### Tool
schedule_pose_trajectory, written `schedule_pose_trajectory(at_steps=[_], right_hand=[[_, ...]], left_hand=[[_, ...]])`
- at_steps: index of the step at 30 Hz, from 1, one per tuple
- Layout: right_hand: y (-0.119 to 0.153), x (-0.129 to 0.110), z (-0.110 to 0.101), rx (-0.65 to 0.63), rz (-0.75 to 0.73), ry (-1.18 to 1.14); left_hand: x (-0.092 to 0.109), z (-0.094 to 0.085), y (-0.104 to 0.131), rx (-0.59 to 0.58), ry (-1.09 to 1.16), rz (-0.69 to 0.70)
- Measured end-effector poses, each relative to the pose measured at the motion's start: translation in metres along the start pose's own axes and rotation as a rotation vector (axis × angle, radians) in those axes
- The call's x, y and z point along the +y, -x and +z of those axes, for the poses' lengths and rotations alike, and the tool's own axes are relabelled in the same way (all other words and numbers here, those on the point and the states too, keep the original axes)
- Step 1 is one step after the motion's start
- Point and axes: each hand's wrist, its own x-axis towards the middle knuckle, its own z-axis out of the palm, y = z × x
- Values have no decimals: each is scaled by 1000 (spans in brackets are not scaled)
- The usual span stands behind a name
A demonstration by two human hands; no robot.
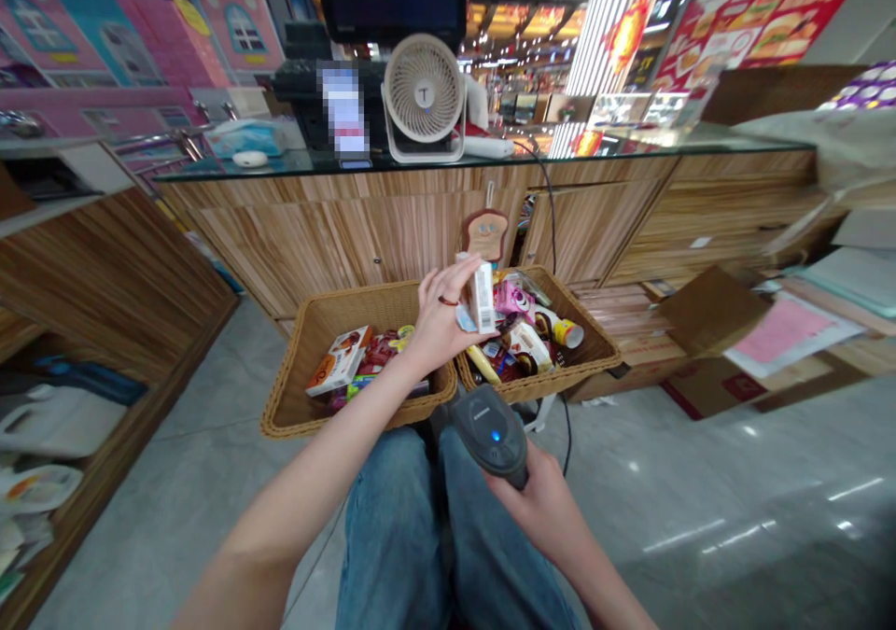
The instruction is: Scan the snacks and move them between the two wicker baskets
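My left hand [448, 308] grips a small white box [482, 299] with a barcode on its near side, held over the inner edges of two wicker baskets. In my right hand [536, 495] is a dark barcode scanner [490, 429], its blue light lit and its head pointing toward the box. The left basket [284, 383] contains a white-and-orange snack box [340, 359] and several colourful packets. Packed into the right basket [595, 355] are a pink packet [513, 299], a white-and-brown box [528, 345] and a yellow-and-white tube [567, 333].
Behind the baskets stands a wooden counter [336, 229] with a glass top, bearing a white fan [424, 93] and a monitor [392, 0]. A toast-shaped plush [485, 233] hangs from its front. Cardboard boxes [735, 378] sit on the floor at right; a wooden shelf [126, 285] is at left.
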Motion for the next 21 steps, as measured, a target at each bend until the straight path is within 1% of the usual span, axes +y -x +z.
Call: schedule_pose_trajectory(at_steps=[2, 4, 6, 7, 8, 10, 12, 13, 14, 15, 18, 21], right_hand=[[0, 0, -2, 17, -7, -6], [1, 2, -4, 29, -8, -14], [1, 3, -5, 35, -9, -22], [1, 4, -6, 37, -10, -24], [1, 5, -6, 38, -13, -24], [1, 6, -6, 43, -19, -18], [1, 6, -5, 49, -20, -10], [1, 6, -5, 48, -20, -7], [1, 6, -5, 47, -20, -6], [1, 6, -5, 44, -19, -3], [0, 6, -5, 39, -20, 6], [0, 6, -4, 40, -27, 7]], left_hand=[[10, 14, -17, 35, 57, 16], [18, 28, -31, 39, 96, 36], [26, 43, -39, -28, 107, 47], [28, 50, -41, -97, 102, 45], [30, 57, -42, -194, 94, 40], [30, 68, -41, -440, 86, 26], [26, 74, -37, -664, 95, 7], [23, 74, -34, -734, 99, -9], [19, 73, -31, -764, 101, -33], [15, 70, -28, -762, 101, -57], [1, 52, -17, -675, 92, -109], [-18, 25, 0, -598, 33, -143]])
